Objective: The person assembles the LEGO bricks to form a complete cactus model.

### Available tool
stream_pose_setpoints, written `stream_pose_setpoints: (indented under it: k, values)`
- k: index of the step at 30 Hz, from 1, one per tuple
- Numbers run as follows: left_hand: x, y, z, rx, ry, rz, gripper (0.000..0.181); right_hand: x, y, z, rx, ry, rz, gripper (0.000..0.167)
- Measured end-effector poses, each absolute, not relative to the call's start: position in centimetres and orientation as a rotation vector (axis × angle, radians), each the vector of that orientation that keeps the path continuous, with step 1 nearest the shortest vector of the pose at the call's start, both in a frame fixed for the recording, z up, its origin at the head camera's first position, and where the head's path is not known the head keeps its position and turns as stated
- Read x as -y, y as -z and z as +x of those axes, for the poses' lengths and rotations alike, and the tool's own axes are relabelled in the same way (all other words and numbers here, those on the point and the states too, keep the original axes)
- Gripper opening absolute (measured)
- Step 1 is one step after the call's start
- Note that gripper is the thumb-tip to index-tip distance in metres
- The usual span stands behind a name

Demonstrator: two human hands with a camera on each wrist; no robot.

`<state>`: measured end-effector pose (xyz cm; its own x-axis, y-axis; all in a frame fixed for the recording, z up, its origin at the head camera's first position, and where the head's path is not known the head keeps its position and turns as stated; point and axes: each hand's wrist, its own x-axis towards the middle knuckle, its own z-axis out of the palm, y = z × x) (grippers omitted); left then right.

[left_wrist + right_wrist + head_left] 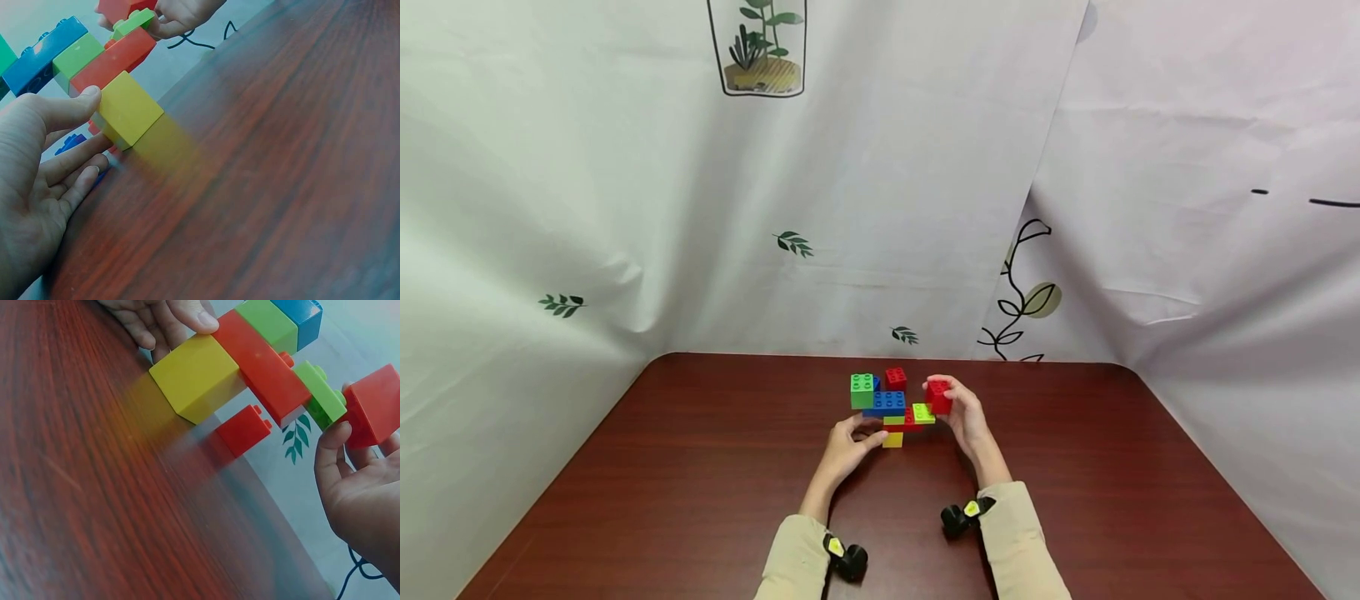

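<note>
A stacked block structure stands on the table, with a yellow block (892, 440) at its base, a red block (115, 60) across it, and blue (890, 403) and green (862, 391) blocks toward the left. My left hand (844, 450) pinches the structure low on its left, thumb at the yellow and red blocks. On the right end sits a lime block (319, 394). My right hand (966, 417) holds a red block (375, 405) just above and right of the lime block, fingertips close to both; whether the two blocks touch, I cannot tell.
Another red block (896, 379) stands behind the structure, toward the table's back edge. A blue piece (72, 143) shows beyond my left fingers. The brown table (700, 500) meets a pale patterned cloth (887, 167) at the back.
</note>
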<state>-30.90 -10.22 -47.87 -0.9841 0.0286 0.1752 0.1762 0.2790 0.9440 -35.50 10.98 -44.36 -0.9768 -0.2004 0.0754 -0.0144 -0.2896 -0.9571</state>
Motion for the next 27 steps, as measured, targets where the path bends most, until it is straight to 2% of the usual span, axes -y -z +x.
stream_pose_setpoints:
  k: [27]
  values:
    - [10.55,48.45,-31.37,2.427,1.826,-0.216,0.032,-11.2,44.74,-35.48,-1.942,2.278,-0.451,0.03]
